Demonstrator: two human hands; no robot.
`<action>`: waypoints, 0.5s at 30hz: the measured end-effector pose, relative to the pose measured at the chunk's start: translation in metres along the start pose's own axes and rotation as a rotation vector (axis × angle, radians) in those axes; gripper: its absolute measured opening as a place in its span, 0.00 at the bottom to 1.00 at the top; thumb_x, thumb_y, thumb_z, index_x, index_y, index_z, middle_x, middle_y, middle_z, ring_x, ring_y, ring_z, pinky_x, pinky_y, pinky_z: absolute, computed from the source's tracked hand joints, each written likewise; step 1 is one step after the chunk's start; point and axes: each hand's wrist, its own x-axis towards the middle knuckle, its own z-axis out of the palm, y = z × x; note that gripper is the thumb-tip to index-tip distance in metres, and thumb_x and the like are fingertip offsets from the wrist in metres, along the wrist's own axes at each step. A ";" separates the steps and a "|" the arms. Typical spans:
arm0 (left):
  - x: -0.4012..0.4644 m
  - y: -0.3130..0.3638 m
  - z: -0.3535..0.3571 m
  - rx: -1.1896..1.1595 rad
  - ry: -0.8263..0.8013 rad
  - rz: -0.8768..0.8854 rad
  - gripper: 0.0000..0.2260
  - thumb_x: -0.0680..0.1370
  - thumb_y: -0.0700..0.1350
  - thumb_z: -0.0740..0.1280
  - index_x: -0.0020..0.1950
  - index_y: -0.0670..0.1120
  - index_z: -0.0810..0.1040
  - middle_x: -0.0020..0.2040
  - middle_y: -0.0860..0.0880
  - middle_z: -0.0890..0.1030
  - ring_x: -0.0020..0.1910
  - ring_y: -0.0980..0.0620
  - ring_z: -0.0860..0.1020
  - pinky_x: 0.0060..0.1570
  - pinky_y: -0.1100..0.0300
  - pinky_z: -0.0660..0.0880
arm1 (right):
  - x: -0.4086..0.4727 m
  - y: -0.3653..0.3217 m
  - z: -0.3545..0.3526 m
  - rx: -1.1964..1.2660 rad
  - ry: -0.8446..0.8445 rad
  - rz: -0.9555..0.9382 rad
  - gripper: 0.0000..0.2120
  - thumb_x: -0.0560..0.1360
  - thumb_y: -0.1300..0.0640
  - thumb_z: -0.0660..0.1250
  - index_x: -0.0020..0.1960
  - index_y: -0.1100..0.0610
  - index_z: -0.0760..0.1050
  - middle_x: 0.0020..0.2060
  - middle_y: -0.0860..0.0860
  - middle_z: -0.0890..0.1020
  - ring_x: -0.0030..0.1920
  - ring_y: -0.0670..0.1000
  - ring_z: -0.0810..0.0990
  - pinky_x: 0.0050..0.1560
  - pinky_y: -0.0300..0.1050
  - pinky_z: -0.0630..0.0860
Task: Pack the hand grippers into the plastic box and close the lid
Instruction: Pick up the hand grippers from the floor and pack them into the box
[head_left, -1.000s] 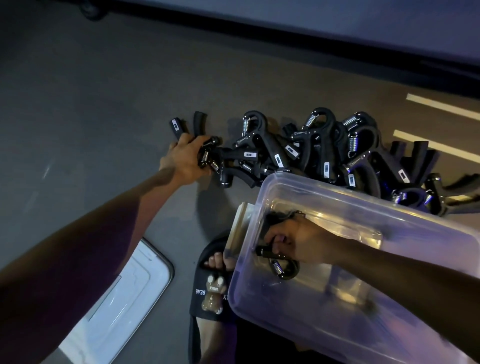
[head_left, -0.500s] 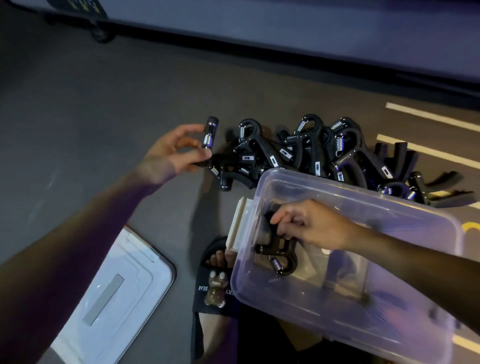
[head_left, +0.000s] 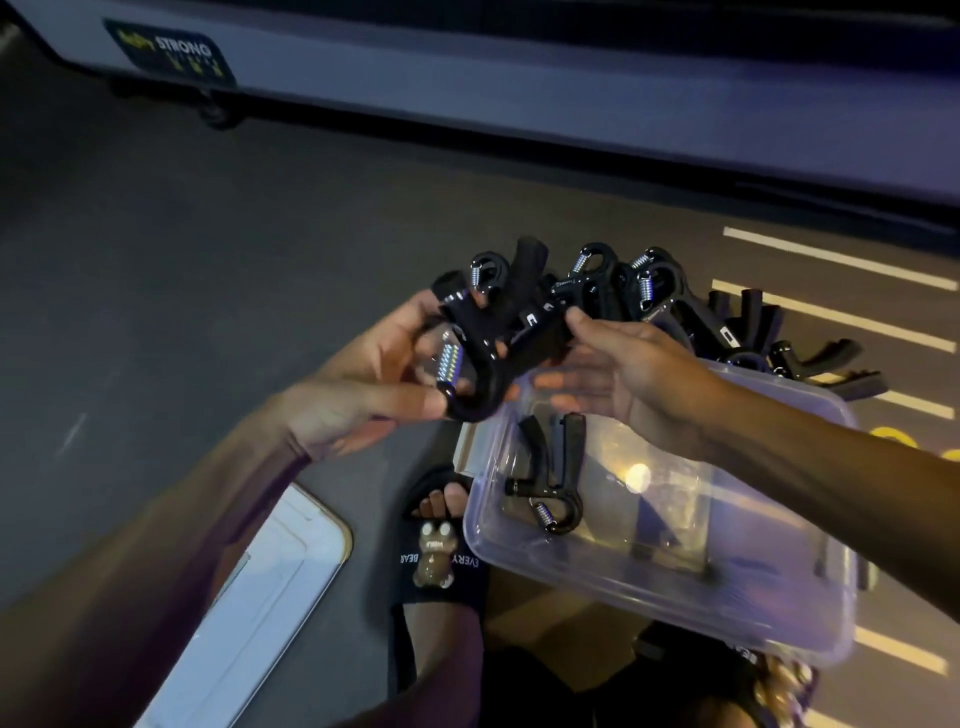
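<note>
Hand gripper (head_left: 467, 358), black, hooked, coiled steel spring, clear plastic box (head_left: 675, 582)

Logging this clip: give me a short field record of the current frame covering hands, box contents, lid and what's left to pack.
left hand: holds a hand gripper above the box's near corner
right hand: fingers straight, reaching toward that gripper; contact unclear
plastic box: open, clear, one packed gripper lying inside
lid: off, on the floor to the left
unpacked pile: many black grippers on the floor behind the box
stage: packing barely begun
</note>
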 end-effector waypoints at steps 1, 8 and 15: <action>0.000 -0.005 0.006 0.019 -0.011 -0.005 0.41 0.66 0.30 0.76 0.76 0.43 0.64 0.65 0.35 0.67 0.59 0.35 0.73 0.71 0.33 0.66 | 0.000 0.002 -0.002 0.000 0.002 -0.009 0.20 0.77 0.48 0.66 0.58 0.63 0.80 0.50 0.60 0.86 0.47 0.56 0.87 0.39 0.43 0.83; 0.010 -0.017 0.013 0.341 -0.043 -0.076 0.30 0.70 0.29 0.76 0.68 0.51 0.77 0.66 0.39 0.78 0.55 0.38 0.82 0.55 0.50 0.80 | -0.005 0.001 -0.043 -0.196 -0.044 -0.078 0.21 0.76 0.52 0.68 0.61 0.67 0.76 0.49 0.61 0.86 0.44 0.56 0.87 0.37 0.42 0.83; 0.033 -0.021 0.000 0.763 0.285 0.042 0.13 0.76 0.32 0.73 0.57 0.46 0.83 0.49 0.56 0.84 0.46 0.59 0.80 0.50 0.67 0.76 | -0.008 0.044 -0.073 -0.783 0.000 0.039 0.09 0.77 0.56 0.70 0.53 0.60 0.77 0.40 0.52 0.84 0.39 0.55 0.86 0.39 0.61 0.84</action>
